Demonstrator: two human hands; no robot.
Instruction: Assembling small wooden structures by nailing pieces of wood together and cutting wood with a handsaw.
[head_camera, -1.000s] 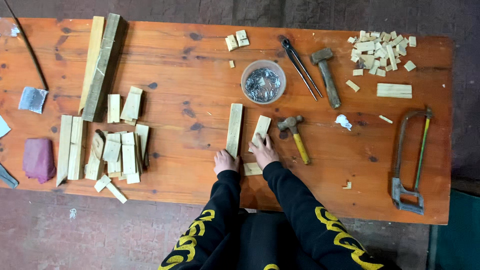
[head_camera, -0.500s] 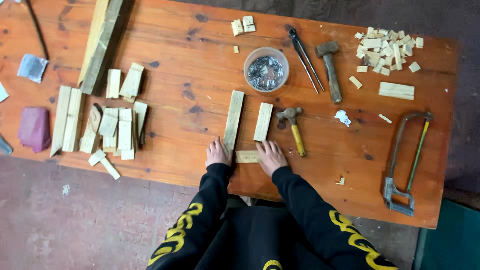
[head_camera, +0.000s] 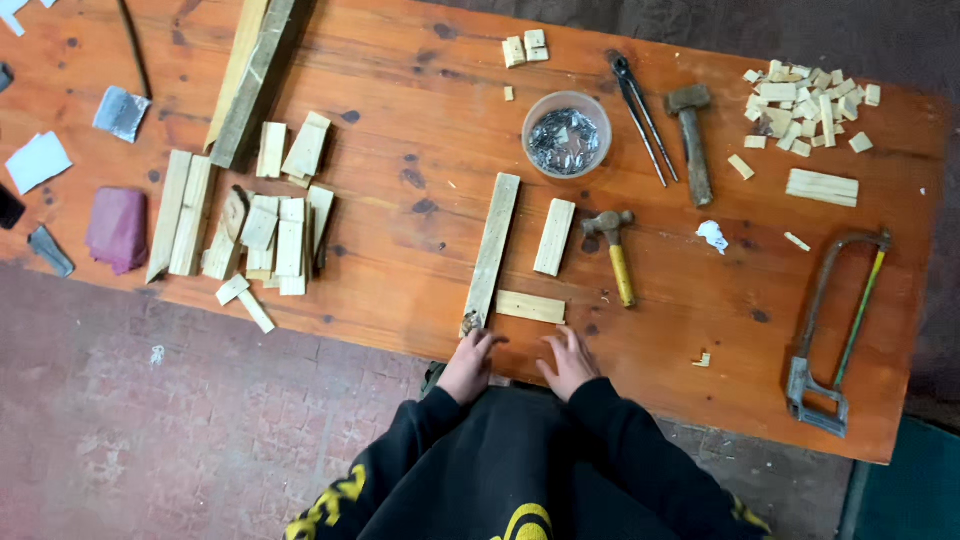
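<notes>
My left hand (head_camera: 468, 362) rests at the near edge of the orange wooden table (head_camera: 400, 250), its fingertips touching the near end of a long wooden strip (head_camera: 492, 250). My right hand (head_camera: 568, 362) lies flat on the table edge just below a short flat wood piece (head_camera: 530, 307) that sits crosswise. A second short piece (head_camera: 555, 237) lies beside the long strip. A small yellow-handled hammer (head_camera: 615, 255) lies to the right of it. Both hands hold nothing.
A clear tub of nails (head_camera: 566, 133), pincers (head_camera: 640, 112) and a heavy hammer (head_camera: 692, 140) lie at the back. Small wood offcuts (head_camera: 805, 100) pile at the back right, a hacksaw (head_camera: 835, 330) at the right, stacked wood slats (head_camera: 255, 225) at the left.
Both hands have drawn back toward the table's near edge, off the short crosswise piece. The view has shifted so the table sits higher and more to the right.
</notes>
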